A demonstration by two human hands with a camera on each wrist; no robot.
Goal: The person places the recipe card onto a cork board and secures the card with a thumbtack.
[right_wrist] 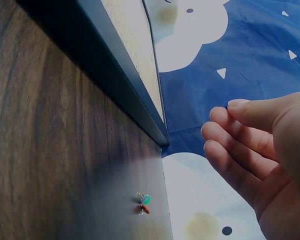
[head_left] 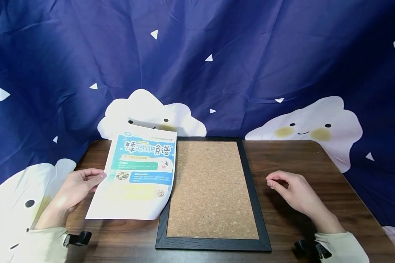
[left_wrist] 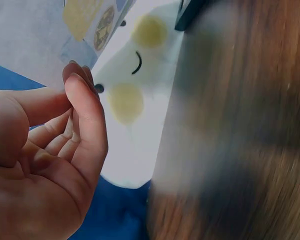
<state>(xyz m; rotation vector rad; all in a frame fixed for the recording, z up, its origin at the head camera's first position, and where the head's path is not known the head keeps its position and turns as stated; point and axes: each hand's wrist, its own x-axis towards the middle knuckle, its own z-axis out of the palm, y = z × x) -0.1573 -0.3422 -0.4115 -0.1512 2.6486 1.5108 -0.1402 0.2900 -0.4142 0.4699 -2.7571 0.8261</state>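
My left hand (head_left: pixel 77 188) pinches the left edge of a printed paper sheet (head_left: pixel 139 208) between thumb and fingers. Coloured blocks and large Chinese characters cover the sheet, which is raised and bowed, its right side overlapping the left of a cork board (head_left: pixel 214 190) with a black frame. In the left wrist view, the sheet's pale back (left_wrist: pixel 27 35) rises above the fingertips. To the right of the board my right hand (head_left: pixel 293 190) is held over the table, thumb and index finger pinching a tiny dark-blue push pin (right_wrist: pixel 227 105), mostly hidden by the fingertips.
Green and red push pins (right_wrist: pixel 144 201) lie on the wooden table (head_left: pixel 319 164), seen in the right wrist view. A blue cloth (head_left: pixel 230 80) with white clouds and triangles hangs behind the table. Dark wrist cameras (head_left: pixel 80 238) sit by both sleeves.
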